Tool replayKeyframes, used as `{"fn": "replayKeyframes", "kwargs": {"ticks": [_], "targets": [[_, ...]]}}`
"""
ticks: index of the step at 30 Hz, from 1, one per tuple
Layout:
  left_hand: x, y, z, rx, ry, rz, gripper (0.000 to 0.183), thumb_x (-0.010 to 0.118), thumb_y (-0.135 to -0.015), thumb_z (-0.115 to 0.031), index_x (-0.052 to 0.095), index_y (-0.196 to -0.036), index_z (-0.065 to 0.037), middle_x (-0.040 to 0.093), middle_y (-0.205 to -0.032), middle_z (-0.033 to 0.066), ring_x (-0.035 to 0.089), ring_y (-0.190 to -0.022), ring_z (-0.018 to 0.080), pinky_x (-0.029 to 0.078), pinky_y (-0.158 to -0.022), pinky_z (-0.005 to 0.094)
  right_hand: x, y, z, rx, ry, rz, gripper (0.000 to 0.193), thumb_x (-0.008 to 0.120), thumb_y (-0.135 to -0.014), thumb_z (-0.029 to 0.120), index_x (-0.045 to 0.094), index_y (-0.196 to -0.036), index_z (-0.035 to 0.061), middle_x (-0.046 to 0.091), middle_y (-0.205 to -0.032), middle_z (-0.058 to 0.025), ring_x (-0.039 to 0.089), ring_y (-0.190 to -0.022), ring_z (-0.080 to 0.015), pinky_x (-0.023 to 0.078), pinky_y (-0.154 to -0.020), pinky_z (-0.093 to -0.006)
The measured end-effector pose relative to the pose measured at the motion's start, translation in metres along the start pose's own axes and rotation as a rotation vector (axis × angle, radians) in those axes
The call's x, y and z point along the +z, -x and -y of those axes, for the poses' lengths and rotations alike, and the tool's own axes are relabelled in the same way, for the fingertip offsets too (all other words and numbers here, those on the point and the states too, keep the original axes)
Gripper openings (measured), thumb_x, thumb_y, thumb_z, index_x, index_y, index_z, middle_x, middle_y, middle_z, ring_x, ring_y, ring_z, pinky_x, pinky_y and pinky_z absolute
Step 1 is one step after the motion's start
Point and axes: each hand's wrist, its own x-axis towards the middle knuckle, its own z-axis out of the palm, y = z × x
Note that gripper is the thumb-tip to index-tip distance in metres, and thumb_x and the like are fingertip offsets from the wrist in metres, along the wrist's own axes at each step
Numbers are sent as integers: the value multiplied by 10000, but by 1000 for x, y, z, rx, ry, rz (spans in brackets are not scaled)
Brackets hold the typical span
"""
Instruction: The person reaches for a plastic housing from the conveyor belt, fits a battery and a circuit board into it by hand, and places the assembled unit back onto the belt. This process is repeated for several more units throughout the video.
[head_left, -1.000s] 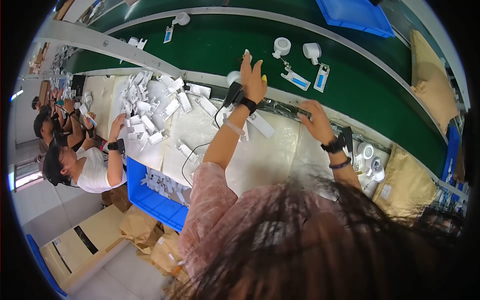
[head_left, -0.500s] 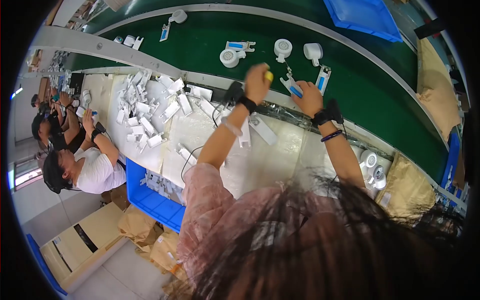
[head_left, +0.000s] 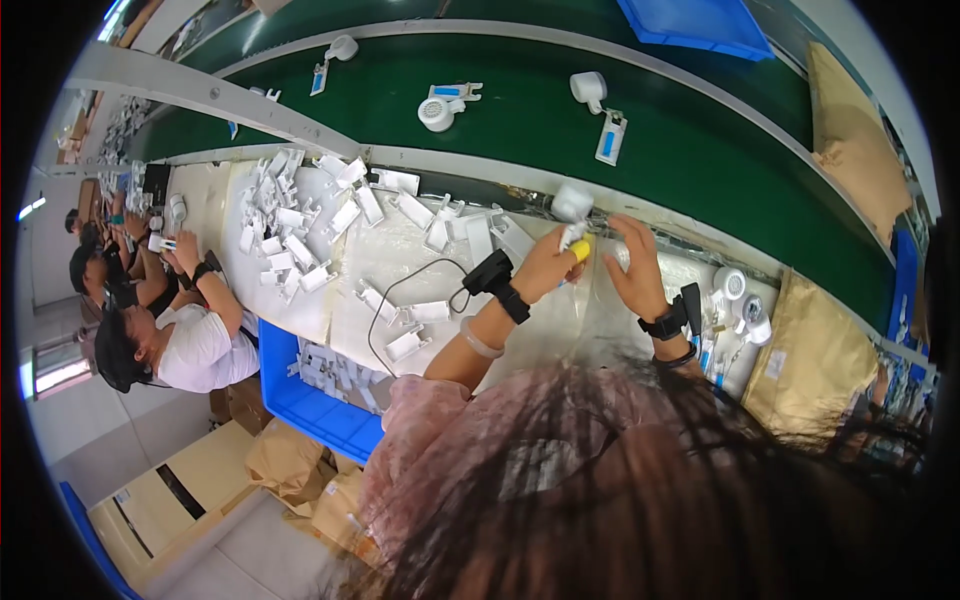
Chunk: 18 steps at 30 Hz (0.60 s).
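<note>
My left hand [head_left: 548,268], with a yellow cover on one finger, is closed around the narrow part of a white round-headed unit [head_left: 573,203]. The unit's round head sticks up past my fingers at the worktable's far edge, and its lower part is mostly hidden by the hand. Just to the right, my right hand [head_left: 640,270] is open with its fingers spread, close to the unit and holding nothing. On the green belt [head_left: 520,130] beyond lie similar units, one with a round head [head_left: 588,90] linked to a blue-faced white bracket [head_left: 611,137].
Loose white brackets [head_left: 290,220] pile up on the worktable at left. At right, round-headed units [head_left: 730,284] lie beside a brown paper bag [head_left: 805,370]. A blue bin [head_left: 330,425] with parts stands below the table's near edge. Co-workers [head_left: 190,345] sit at left.
Both hands have drawn back from the belt to the worktable, bringing one round-headed unit along in the left. My right hand has let go of its bracket. Units on the belt appear shifted left.
</note>
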Motion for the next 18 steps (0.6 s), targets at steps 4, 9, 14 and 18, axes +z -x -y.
{"fn": "replayKeyframes", "kwargs": {"ticks": [4,9,14,18], "targets": [[19,32,-23,-149,-540,483,343,590,-908,-159,535,-1215,-15,574,-803,21,536,-618,78,451,-562,243,-15,26,19,-236,120,95,502,661,-675,-12,581,-1166,58,614,-1121,-157,569,-1063,-362,459,-905,-400],[20,57,-30,73,-964,760,336,612,-892,-249,575,-1148,-36,624,-814,85,584,-655,163,465,-598,311,-32,74,28,73,-323,620,155,707,-793,127,661,-917,46,654,-728,-56,623,-694,-206,482,-660,-328],[27,71,-40,-237,-829,690,330,585,-914,-200,533,-1196,-36,597,-821,48,548,-629,104,446,-567,266,-58,104,49,256,-610,700,234,675,-894,238,633,-974,22,624,-828,-13,517,-776,-68,445,-714,-249],[41,86,-33,-104,-582,518,307,512,-933,-138,488,-1216,-21,598,-795,76,563,-592,97,452,-530,268,-71,113,68,95,-542,678,267,557,-959,180,589,-1156,2,655,-955,-113,608,-838,-219,475,-773,-330]]}}
